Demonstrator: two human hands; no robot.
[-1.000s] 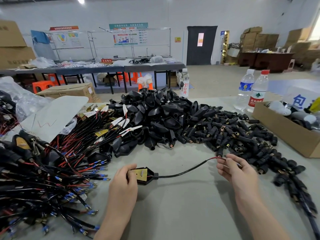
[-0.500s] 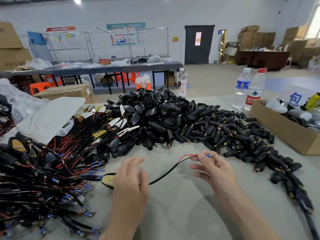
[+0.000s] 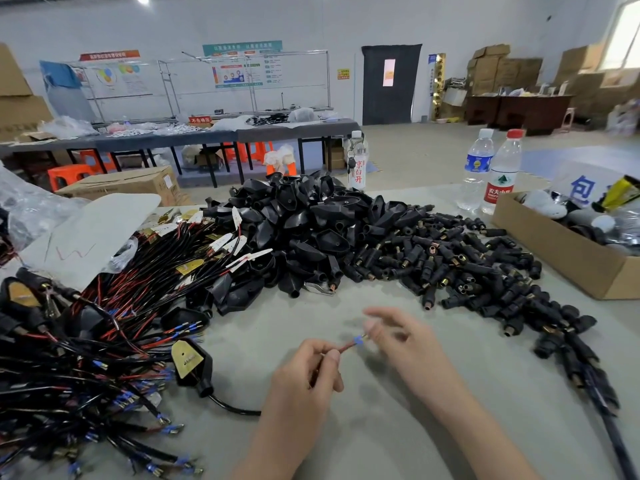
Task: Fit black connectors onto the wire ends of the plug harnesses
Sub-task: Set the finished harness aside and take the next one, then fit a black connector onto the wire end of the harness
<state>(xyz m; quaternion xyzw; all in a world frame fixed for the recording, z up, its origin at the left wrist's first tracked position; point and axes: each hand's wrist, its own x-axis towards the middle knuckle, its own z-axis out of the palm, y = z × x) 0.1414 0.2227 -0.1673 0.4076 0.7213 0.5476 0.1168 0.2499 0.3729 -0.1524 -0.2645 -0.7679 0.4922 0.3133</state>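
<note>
Red wire end (image 3: 346,347) of one plug harness is pinched between thumb and forefinger of the left hand (image 3: 304,386) and raised just above the desk (image 3: 381,427) by its near edge. It is judged to be held this way so the blue terminal (image 3: 358,340) is kept clear and steady for a connector. The right hand (image 3: 408,344) is blurred, with its fingers (image 3: 384,316) loosely spread at the terminal tip. Whether the tip is grasped cannot be told. No connector is seen in either hand.

The harness's plug (image 3: 190,362) is laid flat towards the left edge, and its cable (image 3: 235,407) is trailed slack to the left hand. Loose black connectors (image 3: 467,271) are heaped towards the right edge, near the right hand, probably for quick picking. Plug shells (image 3: 304,230) are piled at the far edge. More harnesses (image 3: 86,341) are heaped at the left edge.

A cardboard box (image 3: 561,249) at the right edge is filled with white and dark items, which cannot be identified. Water bottles (image 3: 502,178) are stood beside it at the far edge.
</note>
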